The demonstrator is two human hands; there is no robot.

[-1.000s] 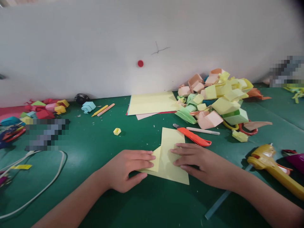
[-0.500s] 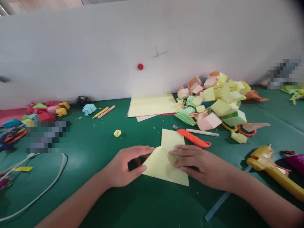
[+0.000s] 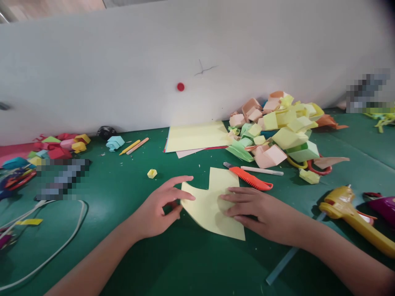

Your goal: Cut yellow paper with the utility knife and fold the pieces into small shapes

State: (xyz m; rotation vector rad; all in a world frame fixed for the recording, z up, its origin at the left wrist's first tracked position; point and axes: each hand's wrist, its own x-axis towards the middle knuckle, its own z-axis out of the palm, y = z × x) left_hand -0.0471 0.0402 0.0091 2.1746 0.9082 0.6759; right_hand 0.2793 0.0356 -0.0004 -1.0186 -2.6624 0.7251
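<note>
While the two hands work, it helps to have a wide, bare bit of the green table (image 3: 179, 267) under them, because paper bends best over a flat, hard place. The big pile of folded paper shapes (image 3: 296, 125) is at the back on the right, and the flat stack of sheets (image 3: 196, 137) is by the wall, so both look well out of the way.

The yellow paper (image 3: 203, 209) lies in the middle, between the hands, with a square corner missing at its top left. Its right part is flat and its left end curls up off the table.

The right hand (image 3: 259, 211) has its fingers a little apart, resting on the flat part and not pinching. That seems a good way to stop sliding; a firm but soft press should do. The left hand (image 3: 159, 211) is at the curled end, with one fingertip over the top and the thumb low. I cannot tell if it pinches the edge from below. A slow, gentle bend should be safest, since a fast tug could make a crooked crease.

Just beside the paper's top right is the orange cutter (image 3: 251, 179), so watch those fingers! The thin white stick (image 3: 262, 170) is behind it. Smallest is a little yellow paper cup (image 3: 152, 174), near the left hand, where an elbow or sleeve could bump it.
</note>
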